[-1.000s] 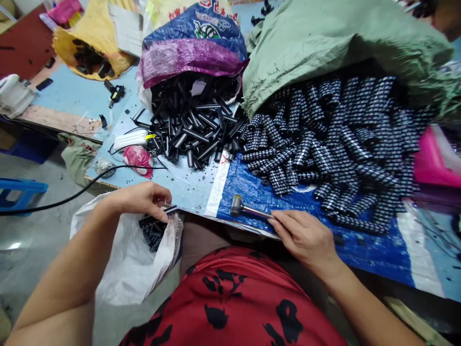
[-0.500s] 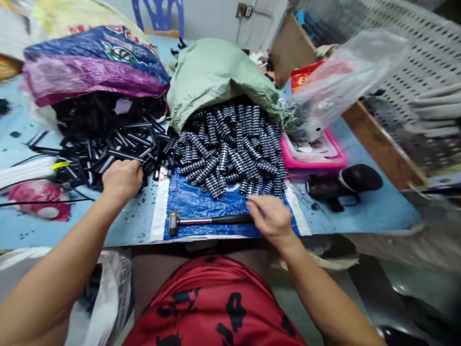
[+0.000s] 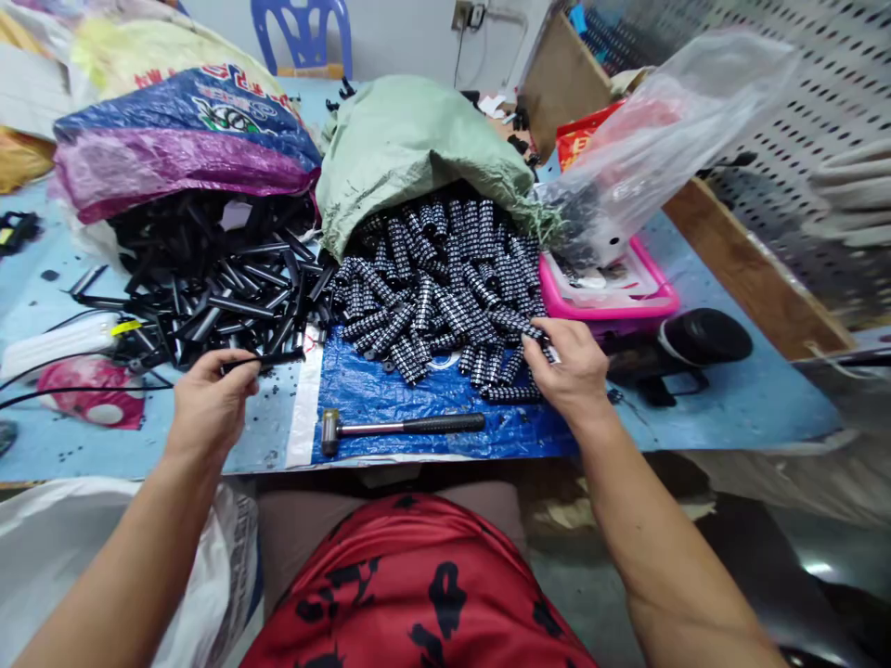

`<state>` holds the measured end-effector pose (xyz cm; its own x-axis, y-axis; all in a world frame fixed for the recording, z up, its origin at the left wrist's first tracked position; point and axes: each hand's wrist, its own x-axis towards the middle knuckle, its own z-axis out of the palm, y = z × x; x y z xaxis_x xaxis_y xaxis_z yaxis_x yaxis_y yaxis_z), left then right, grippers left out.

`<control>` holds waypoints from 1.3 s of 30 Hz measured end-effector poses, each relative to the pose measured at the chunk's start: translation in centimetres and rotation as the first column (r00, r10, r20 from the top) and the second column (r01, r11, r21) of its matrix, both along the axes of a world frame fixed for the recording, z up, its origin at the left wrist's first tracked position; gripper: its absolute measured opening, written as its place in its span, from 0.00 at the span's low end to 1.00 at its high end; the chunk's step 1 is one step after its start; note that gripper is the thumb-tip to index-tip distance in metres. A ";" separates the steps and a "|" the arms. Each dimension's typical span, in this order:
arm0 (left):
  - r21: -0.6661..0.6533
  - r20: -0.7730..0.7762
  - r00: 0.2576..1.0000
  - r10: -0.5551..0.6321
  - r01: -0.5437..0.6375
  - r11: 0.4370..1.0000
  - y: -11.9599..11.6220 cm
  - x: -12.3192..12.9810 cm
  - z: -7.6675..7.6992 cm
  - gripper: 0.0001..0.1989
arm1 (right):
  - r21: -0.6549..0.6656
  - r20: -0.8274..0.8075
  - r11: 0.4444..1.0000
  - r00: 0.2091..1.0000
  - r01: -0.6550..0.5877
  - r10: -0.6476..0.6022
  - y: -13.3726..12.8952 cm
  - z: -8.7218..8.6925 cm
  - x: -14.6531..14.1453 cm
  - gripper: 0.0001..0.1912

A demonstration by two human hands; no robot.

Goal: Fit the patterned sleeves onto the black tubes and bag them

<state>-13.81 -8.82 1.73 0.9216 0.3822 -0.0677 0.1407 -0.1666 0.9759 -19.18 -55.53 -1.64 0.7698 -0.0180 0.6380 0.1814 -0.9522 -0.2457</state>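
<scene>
Left of centre, pinching black tube [image 3: 284, 358] in left hand [image 3: 210, 397]; touching patterned cylinders [image 3: 454, 299] with right hand [image 3: 572, 369], unclear if gripping; risking slide by tugging.

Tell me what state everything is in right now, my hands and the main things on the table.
Left hand: closed on a black tube
Right hand: at the patterned pieces, grip unclear
Hammer: lying on the blue sheet, not held
Green sack: open, patterned pieces spilling out
Blue-and-purple bag: open, loose black tubes spilling out
Pink bin: open-topped
</scene>
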 end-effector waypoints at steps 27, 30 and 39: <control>-0.119 0.078 0.822 -0.565 0.570 0.813 -14.0 -9.3 -1.5 0.16 | 0.864 -0.087 -0.393 0.861 0.316 0.501 20.4 1.9 -4.1 0.30; -0.105 0.092 0.802 -0.590 0.597 0.795 -14.2 -8.9 -1.5 0.13 | 0.952 -0.090 -0.198 0.834 0.232 0.545 20.2 1.1 -4.3 0.32; -0.123 -0.025 0.796 -0.604 0.597 0.792 -11.6 -9.4 -1.0 0.16 | 0.347 0.057 0.698 0.757 -0.626 0.651 16.2 -0.9 -5.1 0.56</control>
